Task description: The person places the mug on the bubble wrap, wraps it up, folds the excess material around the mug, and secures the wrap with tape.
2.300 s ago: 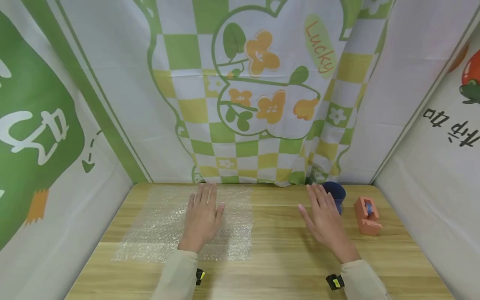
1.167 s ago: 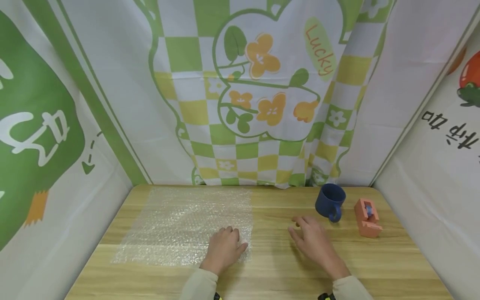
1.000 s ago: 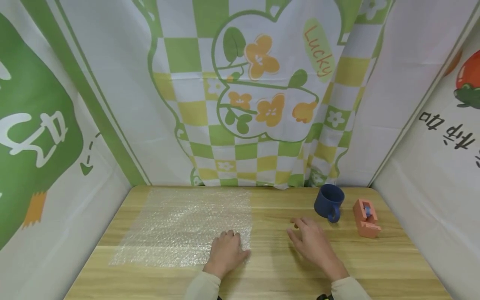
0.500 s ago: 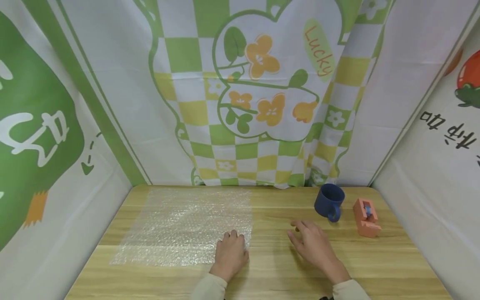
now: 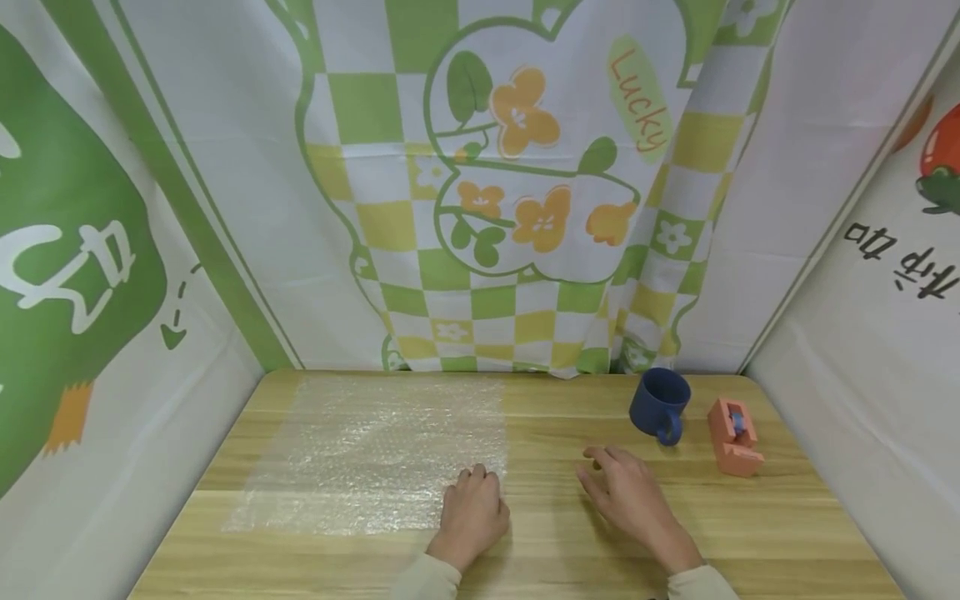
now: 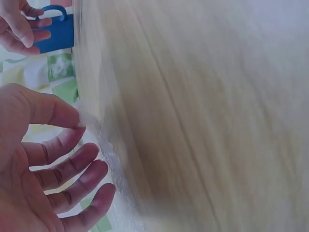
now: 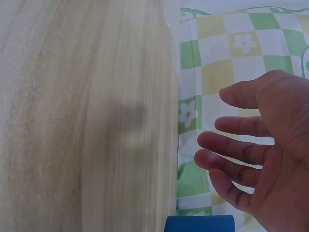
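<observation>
Clearly, the left grip (image 5: 472, 515) pinches an edge of bubble wrap (image 5: 363, 454); the right grip (image 5: 628, 495), loosely spread, hangs near the blue mug (image 5: 654, 410).

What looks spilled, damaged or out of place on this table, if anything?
Nothing stands out: the blue mug stands upright, the orange tape dispenser sits beside it, and the bubble wrap lies spread out, with no spill or damage visible.

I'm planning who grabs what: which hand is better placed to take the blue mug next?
Probably the right hand: it looks empty and is nearer the blue mug, while the left hand pinches the bubble wrap.
</observation>
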Demonstrator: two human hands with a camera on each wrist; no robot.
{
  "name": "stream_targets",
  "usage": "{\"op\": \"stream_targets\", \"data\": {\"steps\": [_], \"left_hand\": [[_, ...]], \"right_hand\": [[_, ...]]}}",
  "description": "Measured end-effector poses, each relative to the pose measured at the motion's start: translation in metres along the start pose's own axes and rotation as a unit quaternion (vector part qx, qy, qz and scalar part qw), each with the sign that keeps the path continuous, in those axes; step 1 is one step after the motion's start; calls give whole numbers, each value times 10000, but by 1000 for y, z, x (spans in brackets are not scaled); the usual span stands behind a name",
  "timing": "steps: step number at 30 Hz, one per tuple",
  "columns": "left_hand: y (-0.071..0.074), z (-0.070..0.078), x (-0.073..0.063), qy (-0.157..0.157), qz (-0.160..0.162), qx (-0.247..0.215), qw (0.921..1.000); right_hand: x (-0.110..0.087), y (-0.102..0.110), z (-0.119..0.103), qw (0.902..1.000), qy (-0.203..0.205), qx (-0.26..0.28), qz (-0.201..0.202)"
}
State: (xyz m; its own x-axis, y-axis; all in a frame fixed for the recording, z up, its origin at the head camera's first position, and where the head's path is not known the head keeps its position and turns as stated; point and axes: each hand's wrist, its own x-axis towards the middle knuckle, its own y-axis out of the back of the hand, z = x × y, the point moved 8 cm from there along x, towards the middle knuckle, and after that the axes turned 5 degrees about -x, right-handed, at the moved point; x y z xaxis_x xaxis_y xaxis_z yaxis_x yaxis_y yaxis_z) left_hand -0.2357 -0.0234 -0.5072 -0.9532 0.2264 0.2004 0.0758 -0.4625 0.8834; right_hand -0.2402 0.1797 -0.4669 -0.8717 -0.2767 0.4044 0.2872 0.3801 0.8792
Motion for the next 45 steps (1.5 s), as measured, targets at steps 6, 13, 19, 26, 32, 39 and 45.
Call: {"op": "stream_targets", "data": {"steps": [6,13,19,26,32,39,45], "left_hand": [[-1,16,-1,-248,-4,-212,9995],[-9,32,-2,-444,-83,-184,9988],[-15,42,-4,-576,-34,-71,9983],[-18,45,-5,-598,-207,-83,9980],[-7,33,-5,-546,-210,-263,9979],[16,3,-7,-224,-112,-534,9983],[32,-22,-10,40,71,-683,9976]], "right_hand": [[-1,-3,2,9998,-103,-5,-156],[-2,-12,7,9981,-404,124,-439],[-4,-20,11,9959,-593,160,-671],[-3,-24,9,9937,-722,263,-821],[0,-29,5,9937,-710,270,-829],[4,-39,-3,9920,-715,256,-1008],[8,-49,-12,9887,-803,263,-1241]]}}
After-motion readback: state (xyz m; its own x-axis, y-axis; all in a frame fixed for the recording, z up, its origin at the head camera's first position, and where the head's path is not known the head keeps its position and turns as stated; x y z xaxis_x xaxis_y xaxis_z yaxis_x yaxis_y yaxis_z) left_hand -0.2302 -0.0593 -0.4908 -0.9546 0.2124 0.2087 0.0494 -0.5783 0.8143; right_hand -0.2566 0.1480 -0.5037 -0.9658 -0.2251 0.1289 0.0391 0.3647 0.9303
